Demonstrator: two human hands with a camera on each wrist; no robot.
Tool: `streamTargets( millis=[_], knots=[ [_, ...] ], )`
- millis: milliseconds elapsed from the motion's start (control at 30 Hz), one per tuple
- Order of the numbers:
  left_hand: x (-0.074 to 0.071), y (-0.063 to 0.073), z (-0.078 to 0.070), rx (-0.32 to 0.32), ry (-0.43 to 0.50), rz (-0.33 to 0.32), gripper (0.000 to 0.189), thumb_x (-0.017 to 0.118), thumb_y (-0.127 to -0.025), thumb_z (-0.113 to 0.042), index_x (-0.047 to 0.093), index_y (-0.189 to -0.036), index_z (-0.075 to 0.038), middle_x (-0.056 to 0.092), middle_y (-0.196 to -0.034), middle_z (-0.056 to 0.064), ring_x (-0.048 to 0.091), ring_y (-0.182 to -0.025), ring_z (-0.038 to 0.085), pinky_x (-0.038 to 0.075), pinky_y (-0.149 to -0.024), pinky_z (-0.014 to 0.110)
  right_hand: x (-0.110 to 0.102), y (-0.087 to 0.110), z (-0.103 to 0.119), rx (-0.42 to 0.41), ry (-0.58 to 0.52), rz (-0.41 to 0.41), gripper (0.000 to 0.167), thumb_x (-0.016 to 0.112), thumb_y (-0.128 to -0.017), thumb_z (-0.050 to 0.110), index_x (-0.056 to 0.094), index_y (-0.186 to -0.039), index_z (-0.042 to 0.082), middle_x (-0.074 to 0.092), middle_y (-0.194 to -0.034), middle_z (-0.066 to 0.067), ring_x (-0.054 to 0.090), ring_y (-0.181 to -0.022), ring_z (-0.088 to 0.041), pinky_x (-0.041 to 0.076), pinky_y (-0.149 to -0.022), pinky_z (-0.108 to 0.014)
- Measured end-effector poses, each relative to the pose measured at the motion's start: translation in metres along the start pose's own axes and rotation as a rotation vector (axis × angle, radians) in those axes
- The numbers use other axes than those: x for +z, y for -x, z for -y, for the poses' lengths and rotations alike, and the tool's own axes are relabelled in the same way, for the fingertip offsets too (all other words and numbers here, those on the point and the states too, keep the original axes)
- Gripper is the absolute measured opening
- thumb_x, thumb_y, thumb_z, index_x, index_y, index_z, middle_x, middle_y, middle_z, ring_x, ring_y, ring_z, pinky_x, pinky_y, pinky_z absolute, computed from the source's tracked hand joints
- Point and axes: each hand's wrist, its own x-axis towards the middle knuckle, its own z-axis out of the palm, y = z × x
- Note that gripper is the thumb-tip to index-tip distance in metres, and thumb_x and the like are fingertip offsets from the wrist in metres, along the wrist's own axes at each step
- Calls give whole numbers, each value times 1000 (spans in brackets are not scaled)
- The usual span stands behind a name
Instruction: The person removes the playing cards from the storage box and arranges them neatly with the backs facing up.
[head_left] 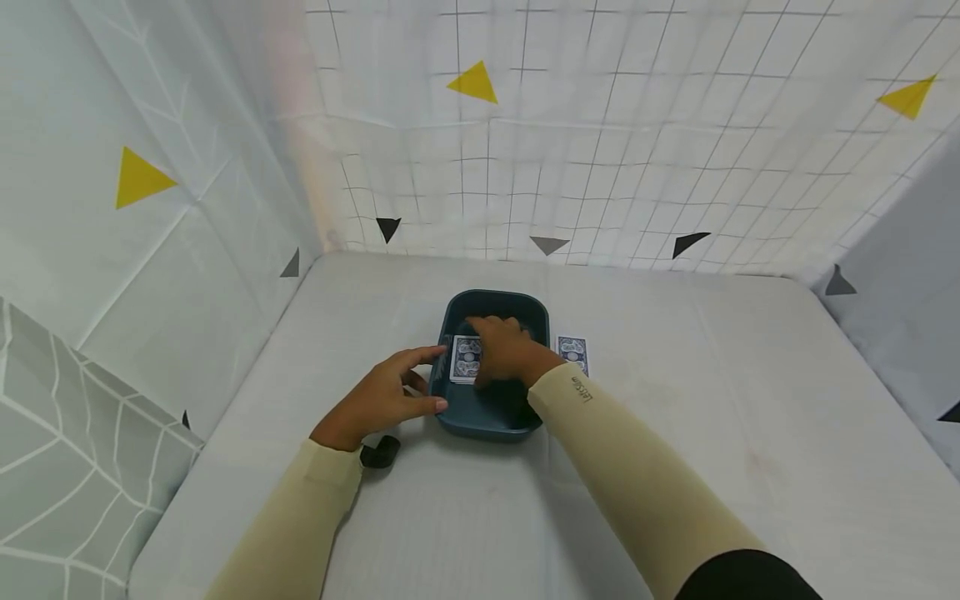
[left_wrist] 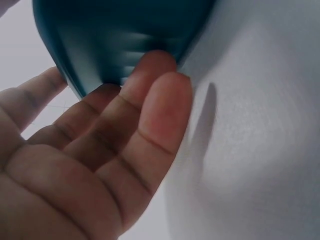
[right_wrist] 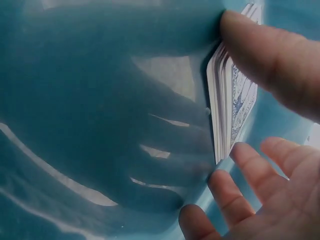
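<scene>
A dark teal plastic bin (head_left: 480, 421) stands on the white-covered table. Inside it, toward the left wall, lies a deck of playing cards (head_left: 465, 358) with blue-patterned backs up. My right hand (head_left: 510, 350) reaches into the bin and spans the deck, its thumb (right_wrist: 270, 60) over one end and the other fingertips at the opposite end. The deck's layered edges show in the right wrist view. My left hand (head_left: 386, 396) is at the bin's left side, fingers loosely bent and spread, with fingertips against the outer wall.
Outside the bin on its right lies another blue-backed card or stack (head_left: 572, 352), partly hidden by my right sleeve (head_left: 615, 450). A white grid-lined curtain (head_left: 600, 167) with coloured triangles hangs behind the table (head_left: 697, 375). A black wrist device (head_left: 380, 452) sits under my left wrist.
</scene>
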Motion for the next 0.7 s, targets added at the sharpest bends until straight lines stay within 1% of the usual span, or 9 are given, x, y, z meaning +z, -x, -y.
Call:
streamTargets(
  millis=[167,267,500,700],
  knots=[
    [0,0,-1,0,1,2,86,88,-92,-31,44,-165,-19,51,-157,10,66,-108,24,60,-92,43,-1,2,1,-2,-8,-4,111,98,-76,16,37,-168,25,43,-167,-7,40,-143,-38,28,-124,-65],
    [1,0,0,-4,-2,2,86,89,-91,-31,44,-164,-21,51,-156,8,66,-107,24,60,-92,42,-1,3,2,4,-9,0,110,98,-76,16,37,-167,24,43,-166,-8,41,-142,-37,31,-123,-63],
    [1,-3,4,11,4,8,86,88,-92,-31,44,-164,-20,52,-153,5,66,-107,24,59,-90,41,-1,4,3,31,38,-2,104,98,-77,21,42,-165,15,45,-161,-12,44,-135,-34,39,-120,-57],
    [0,-2,4,8,-2,8,86,88,-92,-31,44,-164,-19,53,-153,6,66,-107,23,60,-91,41,1,2,5,22,34,-20,104,99,-76,18,43,-164,13,49,-157,-12,46,-134,-33,41,-119,-56]
  ],
)
